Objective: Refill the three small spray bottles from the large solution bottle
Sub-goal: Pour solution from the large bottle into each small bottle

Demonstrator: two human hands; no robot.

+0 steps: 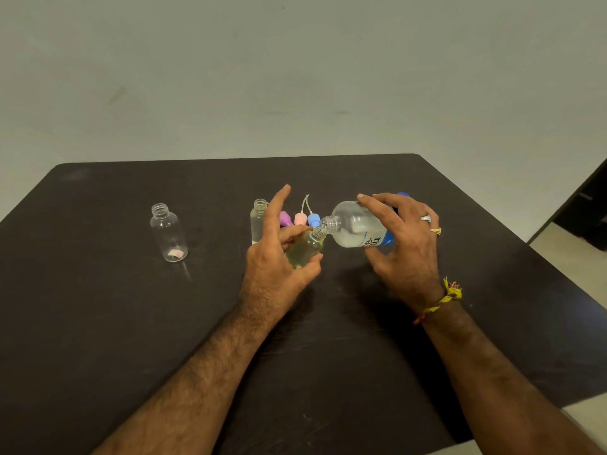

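Pouring underway: left hand (276, 257) grips small clear spray bottle (305, 249), tilted, partly filled with yellowish liquid. Right hand (405, 244) wraps large clear blue-labelled solution bottle (356, 228), mouth at small neck. Two uncapped clear bottles on black table (98, 323): left one (168, 233) looks empty, middle one (258, 220) unclear. Pink, light-pink, blue spray caps (299, 219) lying behind. Judged roughly one-third done.

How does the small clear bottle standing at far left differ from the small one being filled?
The far-left clear bottle stands upright on the dark table, untouched; the tilted small bottle is held by the left hand under the large solution bottle. The first looks nearly empty, the second holds yellowish liquid. Both are uncapped.
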